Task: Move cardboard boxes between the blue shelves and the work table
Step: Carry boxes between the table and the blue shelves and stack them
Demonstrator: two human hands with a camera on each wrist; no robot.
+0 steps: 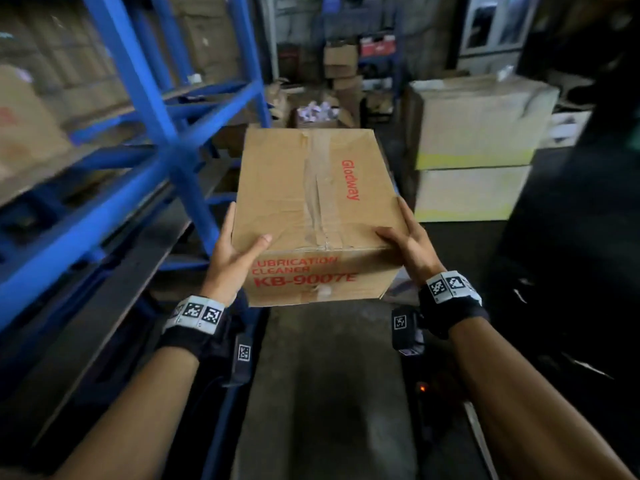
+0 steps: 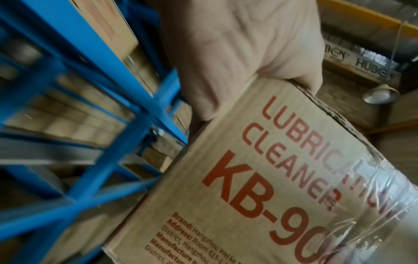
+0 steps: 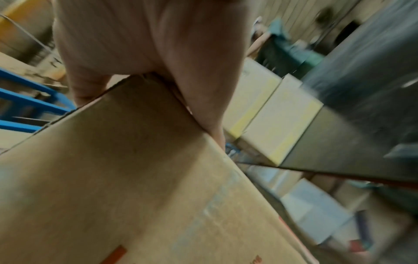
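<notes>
Taped cardboard box [image 1: 313, 209] carried in the air between both hands, beside the blue shelves [image 1: 152, 109].

Held at the near corners: left hand [image 1: 230, 254] clasped on the left side with thumb laid on the top, right hand [image 1: 410, 242] clasped the same way on the right side. Probably rather heavy, being marked as lubrication cleaner; stiff walls, but top creased and tape wrinkled, so a little soft there. Best gripped low on the two opposite sides, or under the bottom edges, not by the taped seam. Smooth cardboard, likely to slip from dry palms if tilted.
</notes>
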